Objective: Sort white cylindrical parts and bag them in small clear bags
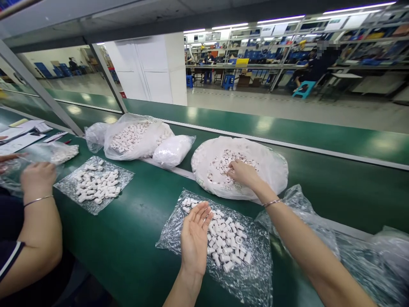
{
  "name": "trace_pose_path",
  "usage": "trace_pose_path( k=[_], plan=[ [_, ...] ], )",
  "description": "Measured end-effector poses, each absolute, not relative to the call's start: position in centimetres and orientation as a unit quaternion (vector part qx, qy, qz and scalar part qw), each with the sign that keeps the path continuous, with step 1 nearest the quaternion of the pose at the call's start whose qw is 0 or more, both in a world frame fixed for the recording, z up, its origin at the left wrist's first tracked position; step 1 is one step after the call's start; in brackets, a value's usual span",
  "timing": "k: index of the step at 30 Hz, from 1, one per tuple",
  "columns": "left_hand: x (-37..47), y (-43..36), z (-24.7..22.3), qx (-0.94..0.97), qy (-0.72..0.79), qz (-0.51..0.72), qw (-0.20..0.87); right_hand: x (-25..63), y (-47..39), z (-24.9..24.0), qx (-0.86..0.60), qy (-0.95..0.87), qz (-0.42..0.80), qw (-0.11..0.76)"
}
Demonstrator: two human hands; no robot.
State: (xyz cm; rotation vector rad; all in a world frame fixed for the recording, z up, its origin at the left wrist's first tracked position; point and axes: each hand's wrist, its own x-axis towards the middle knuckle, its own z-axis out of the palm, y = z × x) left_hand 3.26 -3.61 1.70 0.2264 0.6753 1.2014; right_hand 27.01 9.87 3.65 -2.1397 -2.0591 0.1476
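Note:
My left hand (195, 238) is held palm up over the left part of a clear plastic sheet (172, 226), its fingers apart and nothing in the palm. Beside it on the sheet lies a pile of short white cylindrical parts (226, 243). Farther forward, my right hand (241, 171) reaches into an open white plastic bag (275, 170) of small white and reddish-brown parts. Its fingertips are pinched together at the parts, and what they hold is too small to make out.
At the left a co-worker's hands (38, 177) handle a clear bag, near another sheet with white parts (97, 185). A second open bag (131, 138) and a closed bag (174, 150) lie behind. Crumpled plastic (361, 260) is at the right. A metal post (107, 79) rises at back left.

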Motion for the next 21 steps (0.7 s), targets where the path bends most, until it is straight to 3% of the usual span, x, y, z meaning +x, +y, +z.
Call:
trace_pose_path(
  k=[5,12,15,21],
  plan=[
    [3.3,-3.8,1.8,0.106,0.301,0.547,0.774,26.5,4.6,6.4,-0.662,-0.721,0.123,0.160],
    [3.1,-3.7,1.8,0.111,0.299,0.555,0.768,24.7,-3.4,6.7,-0.541,-0.695,0.405,0.244],
    [3.1,-3.7,1.6,0.113,0.304,0.558,0.763,23.9,-5.5,5.6,-0.550,-0.696,0.404,0.222],
    [3.3,-3.9,1.5,0.119,0.321,0.547,0.764,23.5,-8.5,5.0,-0.646,-0.690,0.259,0.198]
  ],
)
